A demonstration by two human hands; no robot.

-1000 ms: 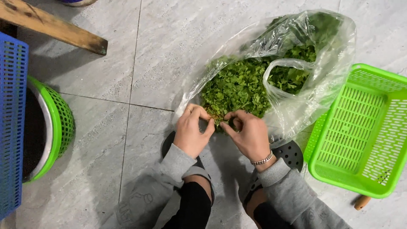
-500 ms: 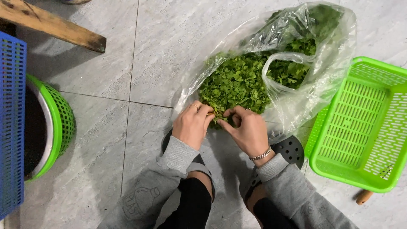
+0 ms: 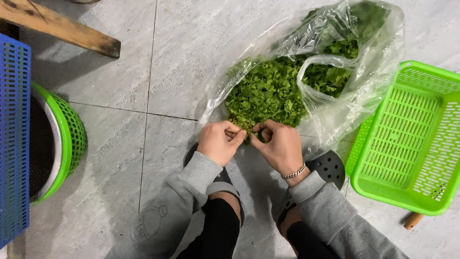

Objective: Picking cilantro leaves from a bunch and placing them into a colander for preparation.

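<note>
Fingers (image 3: 235, 135) of left hand (image 3: 220, 142) and right hand (image 3: 280, 145) pinched on sprig from leafy green herb pile (image 3: 268, 93) in clear plastic bag (image 3: 335, 43), beside bright green plastic slotted basket (image 3: 407, 139) on floor.

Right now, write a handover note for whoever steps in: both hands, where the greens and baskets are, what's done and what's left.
Left hand: fingers pinched on a sprig at the near edge of the leafy greens. Right hand: the same, fingertips meeting the left's.
The greens lie heaped on an open clear plastic bag on the tiled floor, just ahead of the hands.
The green basket to the right looks nearly empty.
A round green basket holding a metal bowl sits far left, beside a blue crate.
Done: little visible. Left: nearly the whole heap.
</note>
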